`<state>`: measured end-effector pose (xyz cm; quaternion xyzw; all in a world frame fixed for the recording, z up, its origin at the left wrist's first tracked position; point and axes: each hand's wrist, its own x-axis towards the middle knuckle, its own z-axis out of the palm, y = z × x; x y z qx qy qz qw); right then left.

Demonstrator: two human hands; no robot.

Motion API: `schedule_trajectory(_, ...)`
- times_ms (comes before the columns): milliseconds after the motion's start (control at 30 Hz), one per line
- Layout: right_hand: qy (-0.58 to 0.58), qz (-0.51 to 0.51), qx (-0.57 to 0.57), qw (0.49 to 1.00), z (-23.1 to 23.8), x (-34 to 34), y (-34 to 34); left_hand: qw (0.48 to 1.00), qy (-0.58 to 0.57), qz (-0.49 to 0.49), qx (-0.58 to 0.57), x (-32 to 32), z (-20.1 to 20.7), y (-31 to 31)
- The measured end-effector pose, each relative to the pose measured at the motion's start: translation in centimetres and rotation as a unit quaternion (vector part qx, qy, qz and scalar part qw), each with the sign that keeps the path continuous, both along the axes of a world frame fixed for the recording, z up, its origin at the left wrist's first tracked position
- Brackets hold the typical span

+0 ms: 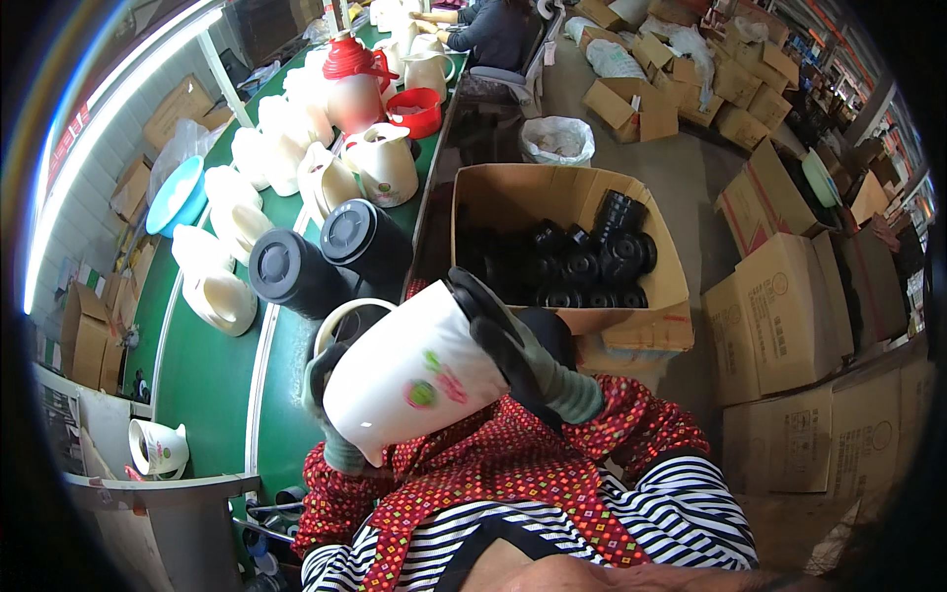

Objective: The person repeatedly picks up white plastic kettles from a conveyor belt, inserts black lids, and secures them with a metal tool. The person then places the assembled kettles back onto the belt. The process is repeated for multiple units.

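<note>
A white jug [404,375] with a pink and green flower print lies tilted between my gloved hands, its spout toward my lap and its handle facing the green belt. My left hand [318,380] is closed around the spout end, near the handle; the jug hides part of it. At the opposite end my right hand [518,345] grips the jug's dark bottom rim, fingers wrapped over it. I cannot tell the rim clearly from the dark glove fingers. Just beyond the jug, two black cylinders [288,264] with round tops stand on the green belt [202,380].
A cardboard box [572,183] of black plastic parts sits ahead right, with a lined bin [557,141] behind it. White jugs [385,163], a red bowl [414,111] and a red-topped jug [350,84] occupy the belt. Another person [493,35] works at its far end. Cartons [779,306] are stacked right.
</note>
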<state>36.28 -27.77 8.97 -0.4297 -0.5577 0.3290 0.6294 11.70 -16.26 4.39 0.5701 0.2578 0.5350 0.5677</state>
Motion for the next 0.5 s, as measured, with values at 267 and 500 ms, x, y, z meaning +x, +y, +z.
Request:
schedule_trajectory(267,-0.403,0.004,0.181,0.897,5.5,-1.7,-1.8,0.912,-0.101,-0.260,-0.299,1.7,1.0,-1.5)
schedule_trajectory(500,0.339,0.049,-0.144,0.928,-4.7,-0.5,0.4,0.989,-0.015,-0.036,-0.140,-1.4,1.6,0.2)
